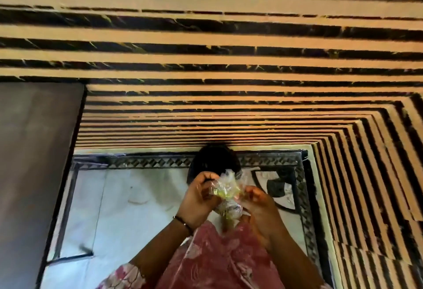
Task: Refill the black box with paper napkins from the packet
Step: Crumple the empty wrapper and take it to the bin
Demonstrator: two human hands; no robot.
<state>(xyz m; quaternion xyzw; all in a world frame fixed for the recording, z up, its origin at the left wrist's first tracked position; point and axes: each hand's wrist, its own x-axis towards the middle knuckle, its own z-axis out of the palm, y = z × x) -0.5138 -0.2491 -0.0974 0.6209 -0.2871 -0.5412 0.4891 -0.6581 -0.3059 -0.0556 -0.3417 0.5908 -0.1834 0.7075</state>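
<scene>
Clear plastic packet [226, 189] with green print, raised above the patterned floor [142, 199], gripped from both sides. Left hand [198, 199] closed on its left edge, right hand [258, 201] pinching its right edge. Behind the packet, a dark blurred shape [215, 160], identity unclear. Black box not discernible.

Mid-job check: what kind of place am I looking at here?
Probably an indoor room in a home, though I can't be sure. A wall of tan and black marbled stripes fills the view, with a patterned floor and dark border below. Both hands hold a clear plastic packet.
</scene>
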